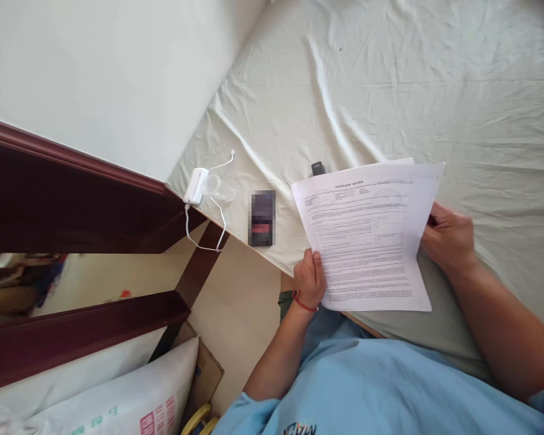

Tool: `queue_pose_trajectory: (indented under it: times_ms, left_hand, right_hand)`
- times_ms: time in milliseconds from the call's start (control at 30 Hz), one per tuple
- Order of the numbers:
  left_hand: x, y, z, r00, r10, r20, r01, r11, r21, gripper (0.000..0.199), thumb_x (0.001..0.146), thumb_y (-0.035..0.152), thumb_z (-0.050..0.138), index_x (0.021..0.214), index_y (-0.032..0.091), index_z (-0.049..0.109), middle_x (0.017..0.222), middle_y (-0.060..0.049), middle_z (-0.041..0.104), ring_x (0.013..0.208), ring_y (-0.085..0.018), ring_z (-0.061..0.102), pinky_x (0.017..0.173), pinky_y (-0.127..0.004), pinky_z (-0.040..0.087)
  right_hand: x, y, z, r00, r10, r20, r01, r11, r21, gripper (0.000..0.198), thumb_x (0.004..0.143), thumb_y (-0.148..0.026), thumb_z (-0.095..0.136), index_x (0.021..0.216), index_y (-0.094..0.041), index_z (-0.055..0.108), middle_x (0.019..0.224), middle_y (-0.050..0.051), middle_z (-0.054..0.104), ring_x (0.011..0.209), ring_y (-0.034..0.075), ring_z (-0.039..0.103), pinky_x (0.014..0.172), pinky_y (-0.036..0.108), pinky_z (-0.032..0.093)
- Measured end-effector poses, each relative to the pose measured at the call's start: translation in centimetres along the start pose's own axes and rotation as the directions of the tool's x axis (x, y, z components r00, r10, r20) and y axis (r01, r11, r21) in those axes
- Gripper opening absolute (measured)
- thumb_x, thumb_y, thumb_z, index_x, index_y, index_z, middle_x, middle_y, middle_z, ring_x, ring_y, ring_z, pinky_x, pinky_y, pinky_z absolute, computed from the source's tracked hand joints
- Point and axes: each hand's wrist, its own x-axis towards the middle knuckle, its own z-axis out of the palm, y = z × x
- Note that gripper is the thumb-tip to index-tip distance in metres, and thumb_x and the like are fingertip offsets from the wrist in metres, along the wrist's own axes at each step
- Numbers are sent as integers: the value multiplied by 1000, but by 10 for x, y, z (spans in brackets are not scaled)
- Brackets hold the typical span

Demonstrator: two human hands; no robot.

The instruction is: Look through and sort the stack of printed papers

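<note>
Both hands on a stack of printed papers (367, 235), held above the near edge of the bed (435, 90), tilted a bit, top sheet facing up with dense text and a heading line at the top. Left hand (309, 279) pinches the lower left corner of the papers, thumb on top, fingers underneath; red string bracelet (301, 301) on that wrist. Right hand (448, 237) grips the right edge at mid-height, fingers curled behind the sheets, mostly hidden there. At least two sheets, since a second edge shows along the top. Bed is covered in a pale wrinkled sheet. On it, near the left corner: a white charger (194, 185) with its thin cable (208, 232) looping off the edge, a clear plastic piece (217, 188) touching the charger, and a dark phone (263, 218) just beside the near edge, screen blurred. A small black object (318, 168) sits just behind the papers' top edge, partly hidden, can't tell what it is. Dark wooden frame (72, 187) runs along the left by the wall. White sack (131, 399) with pink print on the floor, lower left. Person wears a light blue shirt (367, 393).
</note>
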Motion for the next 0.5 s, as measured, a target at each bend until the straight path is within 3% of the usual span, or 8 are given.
queue_pose_trajectory:
  times_ms: [100,200,300,367,433,467,500]
  left_hand:
    - [0,0,-1,1000,-8,15,8,1000,9,51,110,61,20,80,26,40,60,0,50,54,-18,48,57,-32,30]
    - [1,1,-1,1000,-22,21,22,1000,22,50,110,60,21,80,26,40,61,-1,52,55,-19,50,57,-32,30]
    - [1,1,-1,1000,-19,20,18,999,27,48,111,58,22,80,26,40,62,-2,53,55,-19,50,57,-32,30]
    - [0,0,-1,1000,-15,18,15,1000,27,46,111,56,23,80,26,41,61,-2,53,55,-19,50,57,-32,31]
    - [0,-1,0,1000,-18,19,18,1000,25,46,111,54,26,80,25,43,60,-1,52,54,-19,49,56,-32,32]
    - [0,-2,0,999,-27,19,26,999,19,46,111,53,28,80,24,45,60,-1,51,54,-18,50,56,-32,34]
    - [0,-2,0,999,-40,17,40,999,9,45,111,52,32,80,23,48,61,-1,52,55,-17,51,57,-31,37]
  right_hand:
    - [-2,8,1,999,47,13,-49,978,205,11,79,-21,70,88,-21,77,72,-2,65,66,13,55,71,28,47]
    - [-3,14,2,998,17,62,-44,885,464,13,78,-26,82,91,-23,81,85,1,71,74,16,59,76,30,52]
    - [-5,13,-1,987,-52,151,-62,743,666,15,79,-35,86,88,-25,82,110,8,75,98,24,69,91,39,57]
    - [-6,9,-6,961,-128,243,-101,657,747,14,81,-39,85,83,-26,82,126,10,74,120,31,68,105,46,54]
    - [-5,5,-13,898,-262,353,-143,585,798,11,85,-38,82,83,-27,82,142,9,69,139,34,59,116,50,46]
    - [-4,3,-16,837,-354,417,-166,562,810,9,88,-36,80,86,-27,83,150,9,65,144,34,55,119,51,43]
    - [-2,1,-19,745,-460,484,-195,544,816,9,90,-34,78,91,-27,84,157,9,60,146,34,54,120,52,41]
